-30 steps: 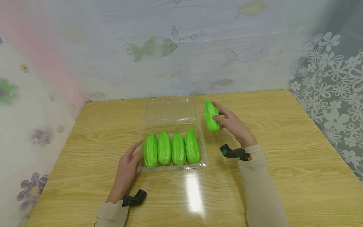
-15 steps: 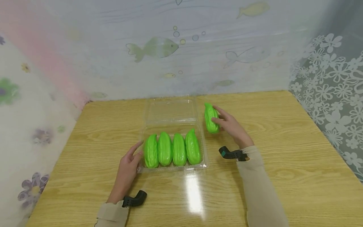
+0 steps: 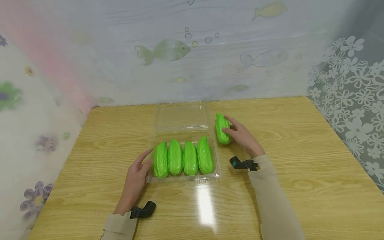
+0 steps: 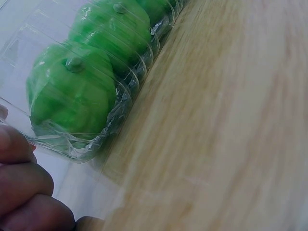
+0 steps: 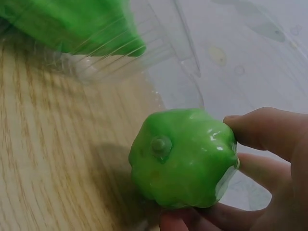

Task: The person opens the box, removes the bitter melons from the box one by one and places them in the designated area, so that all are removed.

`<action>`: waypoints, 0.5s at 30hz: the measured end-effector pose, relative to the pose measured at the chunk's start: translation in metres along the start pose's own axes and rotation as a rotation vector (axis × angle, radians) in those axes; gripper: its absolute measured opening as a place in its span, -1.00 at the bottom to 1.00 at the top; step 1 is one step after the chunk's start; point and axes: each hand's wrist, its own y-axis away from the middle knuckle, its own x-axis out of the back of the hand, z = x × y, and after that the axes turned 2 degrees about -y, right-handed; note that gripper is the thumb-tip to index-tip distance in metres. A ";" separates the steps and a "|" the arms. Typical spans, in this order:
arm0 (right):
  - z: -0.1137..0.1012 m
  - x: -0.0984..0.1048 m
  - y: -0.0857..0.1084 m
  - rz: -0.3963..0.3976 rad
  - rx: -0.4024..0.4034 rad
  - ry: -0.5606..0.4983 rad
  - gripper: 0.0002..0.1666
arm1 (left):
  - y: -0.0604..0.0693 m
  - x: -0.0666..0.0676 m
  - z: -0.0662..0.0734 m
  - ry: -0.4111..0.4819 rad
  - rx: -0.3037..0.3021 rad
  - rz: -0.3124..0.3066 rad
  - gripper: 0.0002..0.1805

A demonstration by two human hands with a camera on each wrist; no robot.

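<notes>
Several bright green ribbed bitter melons (image 3: 175,157) lie side by side in a clear plastic box (image 3: 214,176), stems toward its front edge. My left hand (image 3: 135,176) holds the box at its left edge, thumb and index finger over the rim. In the left wrist view its other fingers (image 4: 24,185) look curled beside the box corner. To the right of the box, my right hand (image 3: 242,135) grips another bitter melon (image 3: 222,130) from its right side, pointed tip away from me. The right wrist view shows its stem end (image 5: 161,145); the fingers' far ends are partly hidden.
The box's clear lid (image 3: 181,116) lies folded open at the back, near the wall (image 3: 114,73) with its fish pattern. Wood-grain tabletop (image 3: 300,160) surrounds the box. A light glare sits in front of it.
My right hand and its bitter melon have moved slightly toward me and downward, staying right of the box. The left hand and box hold still, apart from slight view drift.
</notes>
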 end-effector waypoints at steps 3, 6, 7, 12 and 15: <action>0.002 -0.001 -0.002 0.000 -0.001 0.008 -0.26 | 0.003 0.000 0.009 0.001 0.005 -0.006 -0.56; 0.004 -0.001 -0.003 0.015 0.002 0.053 -0.26 | 0.007 -0.001 0.019 -0.002 0.008 0.001 -0.57; 0.004 -0.002 -0.003 0.022 -0.001 0.069 -0.26 | 0.008 -0.001 0.021 -0.006 0.008 0.005 -0.57; 0.002 -0.003 -0.003 0.054 -0.003 0.123 -0.27 | 0.008 -0.002 0.022 0.004 0.015 0.011 -0.59; 0.003 -0.003 -0.004 0.058 -0.015 0.105 -0.27 | 0.004 -0.001 0.012 0.016 0.015 0.002 -0.59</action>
